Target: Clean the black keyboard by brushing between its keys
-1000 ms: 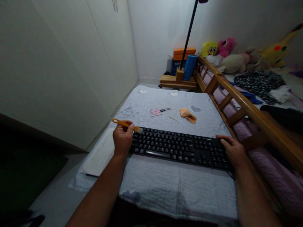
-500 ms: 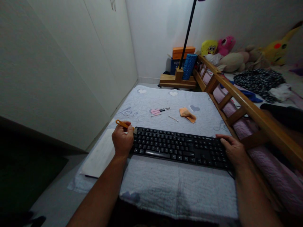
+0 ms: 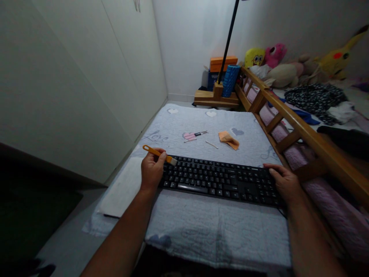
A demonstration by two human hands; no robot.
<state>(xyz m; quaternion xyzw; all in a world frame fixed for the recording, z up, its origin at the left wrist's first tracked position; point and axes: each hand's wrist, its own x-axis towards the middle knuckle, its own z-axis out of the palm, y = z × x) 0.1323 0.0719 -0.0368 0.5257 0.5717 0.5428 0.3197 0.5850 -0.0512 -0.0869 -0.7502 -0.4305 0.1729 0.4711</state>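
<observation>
A black computer keyboard (image 3: pixel 207 177) lies across the cloth-covered surface in front of me. My left hand (image 3: pixel 152 168) is closed around a small brush (image 3: pixel 155 151) with an orange handle. Its pale bristles rest at the upper left keys. At the other end, my right hand (image 3: pixel 284 182) grips the keyboard's right edge, thumb on top; the fingers beneath are partly hidden. Beyond the keyboard lie an orange cloth (image 3: pixel 228 140), a single cotton swab (image 3: pixel 211 144) and a slim tool with a black grip (image 3: pixel 197 134) beside more swabs.
A white flat pad (image 3: pixel 122 192) lies left of the keyboard. Along the right runs a wooden bed rail (image 3: pixel 300 134), with plush toys and clothes behind it. White cabinet doors (image 3: pixel 86 77) stand at left. A wooden stand base (image 3: pixel 216 100) sits at the far end.
My left hand has shifted slightly right with the brush, so its bristles sit further along the top keys. My right hand and the keyboard have hardly moved.
</observation>
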